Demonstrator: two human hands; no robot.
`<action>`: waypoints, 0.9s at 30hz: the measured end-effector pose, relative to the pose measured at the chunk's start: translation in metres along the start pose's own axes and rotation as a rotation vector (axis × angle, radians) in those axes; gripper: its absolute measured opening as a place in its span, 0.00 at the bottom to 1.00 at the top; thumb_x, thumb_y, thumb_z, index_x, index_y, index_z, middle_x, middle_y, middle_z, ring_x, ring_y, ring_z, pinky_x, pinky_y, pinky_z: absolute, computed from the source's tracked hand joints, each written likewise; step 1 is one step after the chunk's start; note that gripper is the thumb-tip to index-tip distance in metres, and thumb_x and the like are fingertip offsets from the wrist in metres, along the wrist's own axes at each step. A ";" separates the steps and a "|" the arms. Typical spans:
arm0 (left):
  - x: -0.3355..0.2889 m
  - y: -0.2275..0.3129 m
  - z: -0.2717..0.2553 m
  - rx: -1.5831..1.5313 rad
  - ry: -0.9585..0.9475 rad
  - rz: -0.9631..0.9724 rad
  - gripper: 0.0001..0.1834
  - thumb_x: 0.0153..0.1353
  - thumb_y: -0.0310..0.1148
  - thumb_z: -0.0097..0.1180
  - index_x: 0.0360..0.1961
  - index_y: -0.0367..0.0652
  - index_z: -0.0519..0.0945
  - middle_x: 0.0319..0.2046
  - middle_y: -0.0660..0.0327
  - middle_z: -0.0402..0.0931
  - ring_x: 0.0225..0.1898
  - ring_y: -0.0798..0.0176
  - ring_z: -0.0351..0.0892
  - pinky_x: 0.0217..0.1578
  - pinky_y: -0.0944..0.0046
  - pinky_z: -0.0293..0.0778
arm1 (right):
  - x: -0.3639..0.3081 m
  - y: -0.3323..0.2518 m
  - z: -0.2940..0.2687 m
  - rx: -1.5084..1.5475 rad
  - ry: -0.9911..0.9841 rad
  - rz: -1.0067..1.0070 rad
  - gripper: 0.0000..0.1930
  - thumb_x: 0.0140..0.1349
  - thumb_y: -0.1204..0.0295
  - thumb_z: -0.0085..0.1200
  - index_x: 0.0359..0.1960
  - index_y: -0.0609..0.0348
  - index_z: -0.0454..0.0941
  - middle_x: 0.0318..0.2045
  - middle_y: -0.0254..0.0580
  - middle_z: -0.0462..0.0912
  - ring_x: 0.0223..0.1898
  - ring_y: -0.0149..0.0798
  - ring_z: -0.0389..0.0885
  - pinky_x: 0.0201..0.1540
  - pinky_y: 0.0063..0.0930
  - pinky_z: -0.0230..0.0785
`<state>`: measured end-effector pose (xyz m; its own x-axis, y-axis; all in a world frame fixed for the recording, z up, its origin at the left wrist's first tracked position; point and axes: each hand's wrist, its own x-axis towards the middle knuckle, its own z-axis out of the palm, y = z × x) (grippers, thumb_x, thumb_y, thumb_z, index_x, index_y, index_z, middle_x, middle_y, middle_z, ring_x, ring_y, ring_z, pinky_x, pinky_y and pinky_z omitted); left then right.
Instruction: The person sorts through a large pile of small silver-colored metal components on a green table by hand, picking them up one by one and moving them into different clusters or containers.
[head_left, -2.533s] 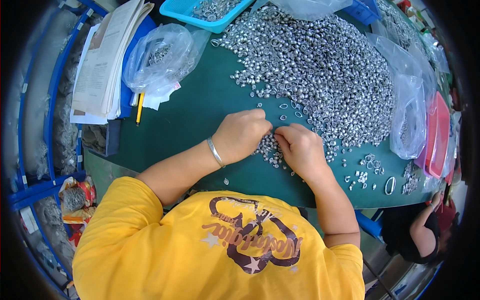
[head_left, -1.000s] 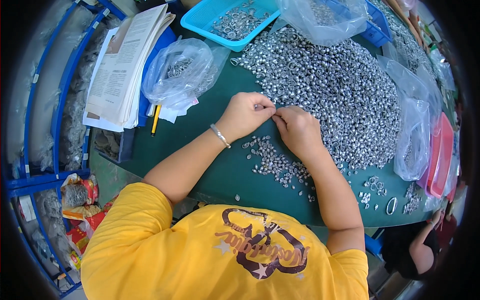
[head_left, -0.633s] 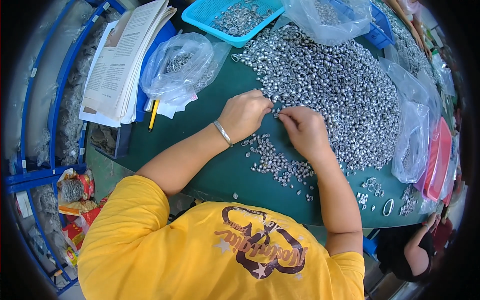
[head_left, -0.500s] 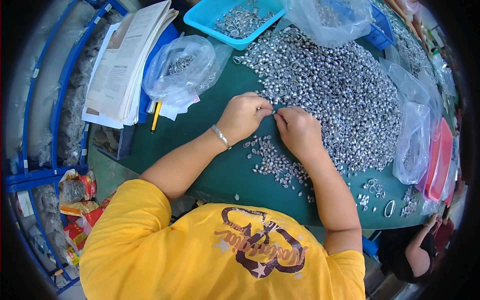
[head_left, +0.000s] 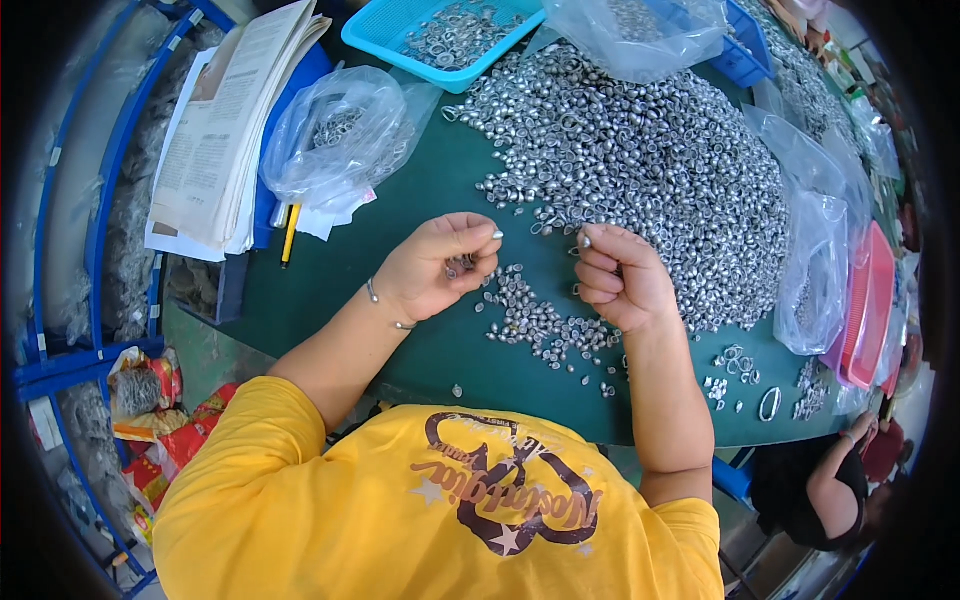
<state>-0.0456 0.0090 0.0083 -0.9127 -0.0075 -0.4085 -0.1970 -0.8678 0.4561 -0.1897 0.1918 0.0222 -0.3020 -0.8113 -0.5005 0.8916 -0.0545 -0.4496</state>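
Observation:
A big heap of small silver metal rings (head_left: 650, 170) covers the far half of a dark green table (head_left: 330, 290). My left hand (head_left: 440, 265) is lifted just off the table near the heap's front edge, palm turned up and cupped around a few rings, fingertips pinched together. My right hand (head_left: 615, 275) is curled beside it, a short gap between them, pinching one small ring at its fingertips. A thinner scatter of rings (head_left: 540, 325) lies on the table below and between both hands.
A blue tray of rings (head_left: 440, 30) and clear plastic bags (head_left: 340, 135) with rings stand at the back. Stacked papers (head_left: 225, 130) and a yellow pencil (head_left: 290, 235) lie left. More bags (head_left: 815, 270) and a red tray (head_left: 868, 310) sit right. Another person (head_left: 830, 480) is low right.
Both hands have lifted from the rings and drawn slightly apart. My left hand has turned palm up with rings in it; my right hand holds up a single ring.

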 end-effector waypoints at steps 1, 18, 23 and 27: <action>-0.004 0.005 0.007 -0.028 0.083 0.010 0.04 0.58 0.29 0.47 0.32 0.40 0.73 0.19 0.68 0.59 0.18 0.76 0.57 0.14 0.79 0.54 | -0.001 0.003 0.000 0.041 -0.021 -0.028 0.06 0.56 0.74 0.49 0.22 0.60 0.69 0.12 0.26 0.58 0.12 0.21 0.53 0.12 0.16 0.40; -0.007 -0.013 -0.005 1.768 0.197 0.720 0.05 0.45 0.25 0.60 0.26 0.40 0.80 0.21 0.58 0.73 0.22 0.61 0.73 0.25 0.68 0.69 | 0.007 0.037 0.016 -1.485 0.156 -0.662 0.04 0.52 0.75 0.54 0.28 0.61 0.78 0.21 0.44 0.77 0.21 0.40 0.77 0.25 0.29 0.69; -0.006 -0.009 -0.001 1.385 0.214 0.577 0.02 0.49 0.25 0.58 0.26 0.40 0.79 0.18 0.65 0.70 0.17 0.69 0.69 0.19 0.73 0.64 | 0.007 0.030 0.015 -1.522 0.175 -0.736 0.04 0.50 0.77 0.55 0.28 0.61 0.78 0.21 0.44 0.78 0.20 0.39 0.76 0.25 0.28 0.68; -0.016 0.012 -0.003 0.477 0.155 0.168 0.03 0.53 0.25 0.57 0.28 0.37 0.79 0.19 0.72 0.68 0.16 0.81 0.60 0.16 0.82 0.55 | 0.014 0.041 0.017 -1.827 0.114 -0.891 0.04 0.49 0.74 0.56 0.28 0.59 0.78 0.21 0.43 0.77 0.21 0.45 0.75 0.25 0.32 0.69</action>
<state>-0.0327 -0.0023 0.0180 -0.8892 -0.2320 -0.3944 -0.2263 -0.5261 0.8197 -0.1513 0.1685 0.0096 -0.4552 -0.8593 0.2332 -0.7745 0.2530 -0.5797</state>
